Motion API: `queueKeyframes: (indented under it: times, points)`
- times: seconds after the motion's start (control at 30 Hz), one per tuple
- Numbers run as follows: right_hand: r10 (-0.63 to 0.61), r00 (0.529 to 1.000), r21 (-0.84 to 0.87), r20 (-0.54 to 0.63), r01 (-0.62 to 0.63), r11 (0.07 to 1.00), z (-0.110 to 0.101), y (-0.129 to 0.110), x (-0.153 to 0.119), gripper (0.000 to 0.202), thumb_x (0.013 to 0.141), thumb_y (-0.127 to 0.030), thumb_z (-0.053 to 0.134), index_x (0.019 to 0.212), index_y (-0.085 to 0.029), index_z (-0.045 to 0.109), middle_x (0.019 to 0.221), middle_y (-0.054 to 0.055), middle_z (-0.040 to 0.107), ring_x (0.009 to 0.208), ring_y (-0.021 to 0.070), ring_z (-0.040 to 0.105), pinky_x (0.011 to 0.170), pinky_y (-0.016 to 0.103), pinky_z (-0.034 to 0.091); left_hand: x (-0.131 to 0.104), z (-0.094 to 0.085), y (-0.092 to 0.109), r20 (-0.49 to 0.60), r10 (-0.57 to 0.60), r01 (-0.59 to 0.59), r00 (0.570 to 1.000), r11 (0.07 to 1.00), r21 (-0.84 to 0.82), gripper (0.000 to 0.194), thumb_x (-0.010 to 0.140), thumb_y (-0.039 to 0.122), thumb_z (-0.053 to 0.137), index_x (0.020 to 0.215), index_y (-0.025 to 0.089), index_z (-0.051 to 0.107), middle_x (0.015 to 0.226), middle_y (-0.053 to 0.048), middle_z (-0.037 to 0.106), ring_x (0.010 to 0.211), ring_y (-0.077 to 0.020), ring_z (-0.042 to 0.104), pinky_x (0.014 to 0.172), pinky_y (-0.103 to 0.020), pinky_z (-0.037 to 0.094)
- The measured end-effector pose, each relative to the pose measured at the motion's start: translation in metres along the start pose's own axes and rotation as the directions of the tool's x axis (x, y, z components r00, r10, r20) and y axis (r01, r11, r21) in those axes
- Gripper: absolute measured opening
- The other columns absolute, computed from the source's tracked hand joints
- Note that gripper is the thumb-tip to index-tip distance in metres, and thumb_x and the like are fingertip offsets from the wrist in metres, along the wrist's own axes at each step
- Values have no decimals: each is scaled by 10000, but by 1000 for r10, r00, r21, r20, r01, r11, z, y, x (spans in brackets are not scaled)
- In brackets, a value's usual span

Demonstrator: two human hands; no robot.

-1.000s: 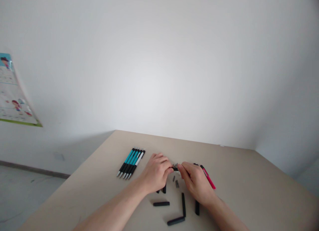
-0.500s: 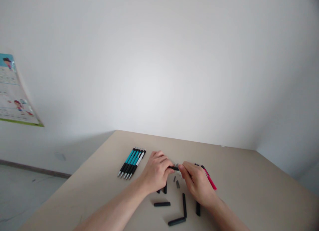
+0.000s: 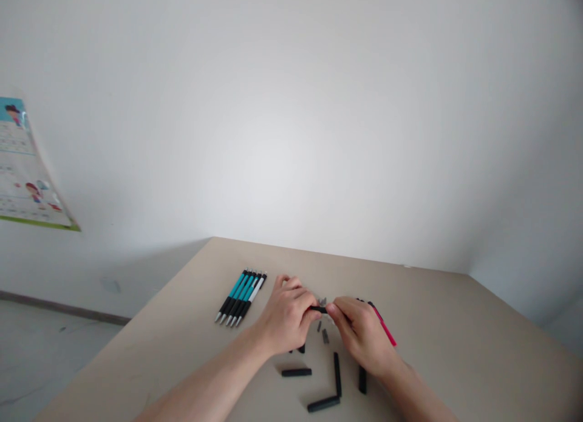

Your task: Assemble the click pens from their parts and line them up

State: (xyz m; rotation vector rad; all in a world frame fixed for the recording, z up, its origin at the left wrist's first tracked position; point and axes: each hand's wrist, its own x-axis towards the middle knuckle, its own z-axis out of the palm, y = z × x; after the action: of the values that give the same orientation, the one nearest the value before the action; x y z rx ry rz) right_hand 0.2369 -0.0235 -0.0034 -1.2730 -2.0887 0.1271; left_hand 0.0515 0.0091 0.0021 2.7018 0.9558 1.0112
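A short black pen grip point(image 3: 321, 310) is held level over the table, bridging my two hands. My left hand point(image 3: 289, 316) pinches its left end between thumb and fingers. At its right end, my right hand point(image 3: 362, 336) is closed, thumb against it; the fingers hide that end. Just below lie small grey pieces point(image 3: 325, 336). Nearer to me are loose black grips, one flat point(image 3: 296, 372), one pointing away point(image 3: 337, 374), one slanted point(image 3: 323, 404) and another point(image 3: 362, 381) partly under my right hand. More black ends show below my left hand.
Several pens point(image 3: 240, 297) lie side by side left of my hands, mostly teal with black grips, one white. A pinkish-red barrel point(image 3: 386, 328) lies beyond my right hand, partly covered. The beige table point(image 3: 437, 313) meets a white wall; a poster point(image 3: 31, 173) hangs left.
Both hands stay nearly in place around the pen grip. The left hand has shifted slightly, its fingers a bit more curled, covering more of the black pieces below it.
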Motion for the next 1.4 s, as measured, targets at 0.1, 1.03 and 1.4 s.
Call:
queueKeyframes:
  times: [0.1, 1.03, 1.4]
  points:
    - [-17, 1000, 25, -14, 17, 1000, 2, 0, 0, 383, 966, -295, 380, 595, -203, 369, 560, -20, 453, 525, 113, 386, 528, 253, 256, 0, 1, -1, -42, -4, 3, 999, 1000, -18, 95, 828, 182, 582, 741, 169, 545, 725, -24, 636, 800, -201, 507, 781, -362, 304]
    - [-127, 991, -74, -29, 125, 989, -6, 8, -2, 325, 951, -224, 396, 630, -203, 350, 612, 6, 458, 578, 132, 401, 550, 271, 240, 1, 2, -2, -68, -65, 62, 996, 997, -43, 127, 825, 119, 602, 714, 179, 595, 705, 11, 663, 886, -206, 491, 835, -405, 239]
    - [-170, 981, -104, -91, 161, 981, -9, 9, 2, 328, 949, -208, 392, 624, -204, 352, 595, 5, 449, 565, 133, 390, 545, 269, 238, -2, -4, 1, 8, -38, 38, 999, 999, 0, 117, 880, 161, 523, 854, 203, 629, 792, -5, 690, 908, -219, 484, 844, -426, 236]
